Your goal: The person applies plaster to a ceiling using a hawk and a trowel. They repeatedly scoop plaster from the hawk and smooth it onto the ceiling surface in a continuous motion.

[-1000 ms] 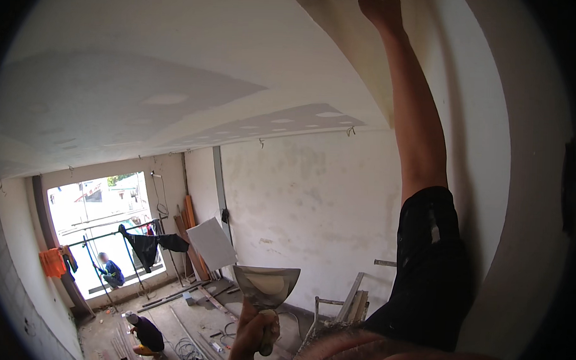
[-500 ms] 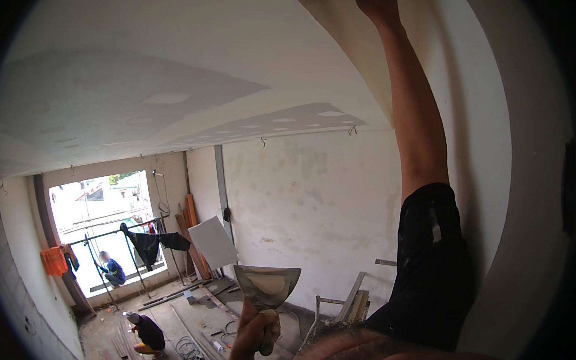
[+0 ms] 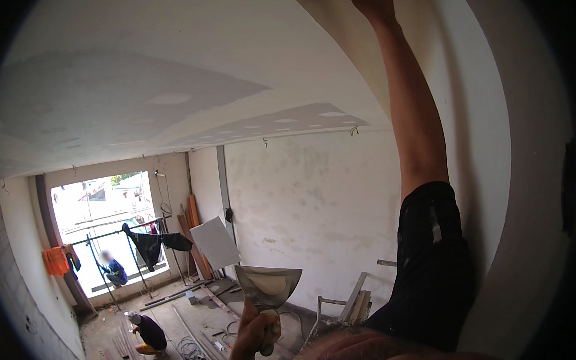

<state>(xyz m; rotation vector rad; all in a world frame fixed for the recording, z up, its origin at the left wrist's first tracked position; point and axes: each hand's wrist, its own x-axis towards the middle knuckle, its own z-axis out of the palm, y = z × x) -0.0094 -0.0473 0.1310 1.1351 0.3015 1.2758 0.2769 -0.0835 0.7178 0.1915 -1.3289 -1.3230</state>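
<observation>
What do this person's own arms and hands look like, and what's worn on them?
The right arm wears a short black sleeve with pale smears; below it the forearm is bare. The left hand has no glove, and no sleeve shows on its wrist. The right hand, cut off by the upper edge, looks gloveless too.

It is a room under construction. The ceiling [image 3: 132,89] is patchily coated, wires [image 3: 354,129] dangle, and coiled cable [image 3: 191,350] litters the floor [image 3: 97,329].
</observation>
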